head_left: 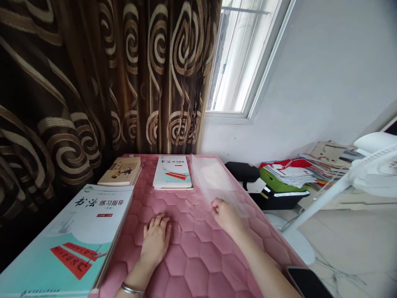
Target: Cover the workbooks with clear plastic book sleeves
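My left hand (156, 238) lies flat on the pink quilted table cover (198, 244), fingers stretched out and holding nothing. To its right, my right hand (226, 215) is closed in a pinch at the near edge of a clear plastic sheet (214, 178), which looks like a book cover. The sheet stretches away toward the far edge of the table. Beyond my left hand lies a small stack of calligraphy workbooks (172, 171). A larger stack of the same kind of workbooks (74, 236) is at the left, nearest me.
Small brown-covered books (121, 170) lie at the far left by the patterned curtain (155, 82). A dark phone (308, 281) sits at the near right corner. Past the right edge stand a white fan (328, 194), a dark storage box (276, 196) and piled papers (328, 159).
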The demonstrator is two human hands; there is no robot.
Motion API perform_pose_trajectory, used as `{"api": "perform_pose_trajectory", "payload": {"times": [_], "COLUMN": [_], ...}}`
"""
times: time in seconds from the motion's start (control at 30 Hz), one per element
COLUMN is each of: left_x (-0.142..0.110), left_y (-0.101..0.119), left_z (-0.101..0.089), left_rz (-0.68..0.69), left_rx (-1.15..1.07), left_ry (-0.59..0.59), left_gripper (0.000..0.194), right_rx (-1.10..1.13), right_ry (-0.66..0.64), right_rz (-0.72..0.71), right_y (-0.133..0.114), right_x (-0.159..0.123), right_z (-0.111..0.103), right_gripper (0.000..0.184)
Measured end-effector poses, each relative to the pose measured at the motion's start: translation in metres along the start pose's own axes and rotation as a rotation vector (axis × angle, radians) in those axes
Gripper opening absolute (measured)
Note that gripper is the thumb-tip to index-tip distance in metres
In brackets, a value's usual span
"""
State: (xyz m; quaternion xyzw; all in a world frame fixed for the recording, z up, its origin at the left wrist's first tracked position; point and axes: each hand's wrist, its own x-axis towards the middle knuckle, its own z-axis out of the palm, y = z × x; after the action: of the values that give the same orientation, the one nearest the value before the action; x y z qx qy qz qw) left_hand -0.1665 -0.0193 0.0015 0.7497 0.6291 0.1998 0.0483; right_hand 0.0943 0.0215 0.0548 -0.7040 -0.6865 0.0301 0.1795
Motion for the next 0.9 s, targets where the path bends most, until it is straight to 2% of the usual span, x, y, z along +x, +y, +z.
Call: {"api": "perform_pose_trajectory", "payload": {"times": [0.13, 0.27, 0.37, 0.43, 0.5, 0.57, 0.63, 0.7, 0.77, 0.9], "left_x": [0.000, -0.001, -0.001, -0.001, -0.002, -0.002, -0.004, -0.005, -0.006, -0.006], "left_y": [-0.001, 0.000, 0.001, 0.001, 0.002, 0.003, 0.005, 0.006, 0.006, 0.006], "left_z": [-0.002, -0.007, -0.008, -0.008, -0.008, -0.007, -0.006, -0.006, -0.005, -0.005], "left_rz": [-0.032, -0.042, -0.043, -0.029, -0.010, 0.015, 0.049, 0.087, 0.115, 0.132], "left_rx": [-0.062, -0.094, -0.098, -0.092, -0.081, -0.068, -0.060, -0.057, -0.051, -0.039], "left_ry": [-0.009, -0.024, -0.037, -0.041, -0.044, -0.053, -0.071, -0.092, -0.101, -0.089], "left_gripper": [0.039, 0.043, 0.046, 0.046, 0.047, 0.047, 0.049, 0.051, 0.051, 0.043], "right_rx": [-0.031, 0.016, 0.108, 0.207, 0.309, 0.308, 0.131, -0.078, -0.118, 0.000], "right_ry": [-0.277, -0.501, -0.646, -0.690, -0.671, -0.538, -0.321, -0.202, -0.239, -0.313], "right_rz": [-0.116, -0.408, -0.566, -0.587, -0.499, -0.282, 0.008, 0.227, 0.289, 0.237], "right_y": [-0.039, -0.069, -0.068, -0.057, -0.040, -0.020, 0.003, 0.026, 0.044, 0.056], "right_x": [-0.049, -0.085, -0.093, -0.088, -0.076, -0.060, -0.045, -0.033, -0.026, -0.024], "right_z": [-0.025, -0.032, -0.029, -0.029, -0.030, -0.032, -0.030, -0.025, -0.018, -0.007], "right_gripper": [0.016, 0.020, 0.015, 0.014, 0.020, 0.017, 0.020, 0.025, 0.030, 0.027]}}
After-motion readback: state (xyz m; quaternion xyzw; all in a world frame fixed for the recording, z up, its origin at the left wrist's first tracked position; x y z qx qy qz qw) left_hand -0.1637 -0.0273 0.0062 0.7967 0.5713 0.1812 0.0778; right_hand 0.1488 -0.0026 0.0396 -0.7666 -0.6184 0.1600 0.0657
